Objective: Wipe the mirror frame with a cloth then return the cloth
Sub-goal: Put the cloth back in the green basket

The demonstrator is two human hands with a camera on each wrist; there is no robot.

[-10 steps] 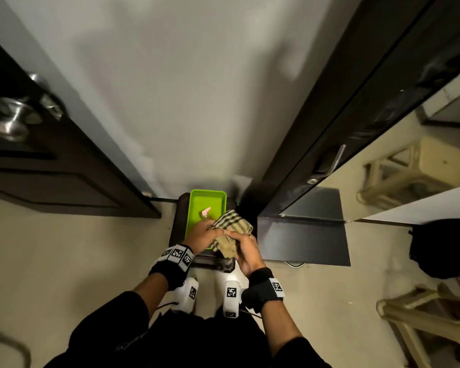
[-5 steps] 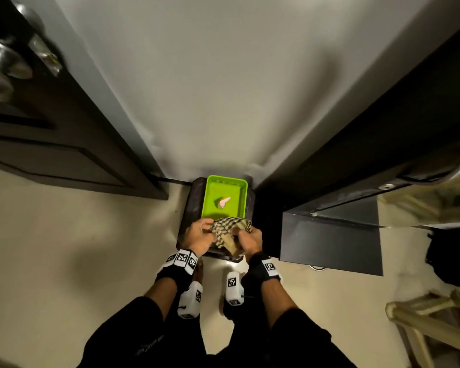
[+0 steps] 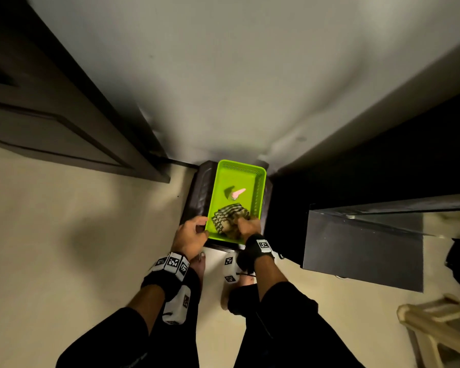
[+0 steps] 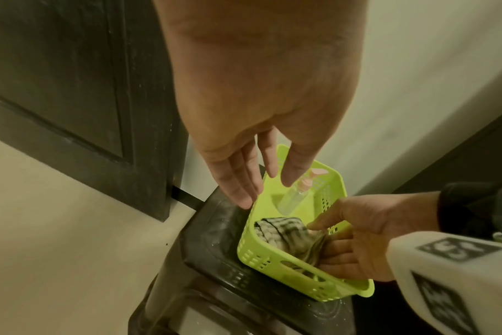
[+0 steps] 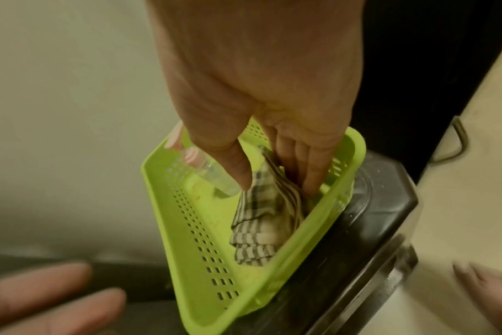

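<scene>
A checked beige cloth (image 3: 229, 216) lies folded in the near end of a lime-green basket (image 3: 241, 163), which stands on a dark stool (image 3: 199, 189). My right hand (image 3: 247, 227) reaches into the basket and pinches the cloth (image 5: 261, 217) between thumb and fingers (image 5: 310, 176). In the left wrist view the right hand (image 4: 355, 233) has its fingers under the cloth (image 4: 284, 231). My left hand (image 3: 190, 235) hangs open beside the basket's left rim (image 4: 255, 217), fingers (image 4: 241, 188) straight and holding nothing.
A clear spray bottle with a pink head (image 3: 237, 193) lies in the basket's far half. A dark door (image 3: 64, 115) stands left. A dark cabinet with a mirror panel (image 3: 361, 248) stands right. A pale plastic stool (image 3: 436, 322) is near right.
Both hands came down with the cloth, which now sits in the basket. The left hand let go of it and moved to the basket's left rim. The head view tilted down.
</scene>
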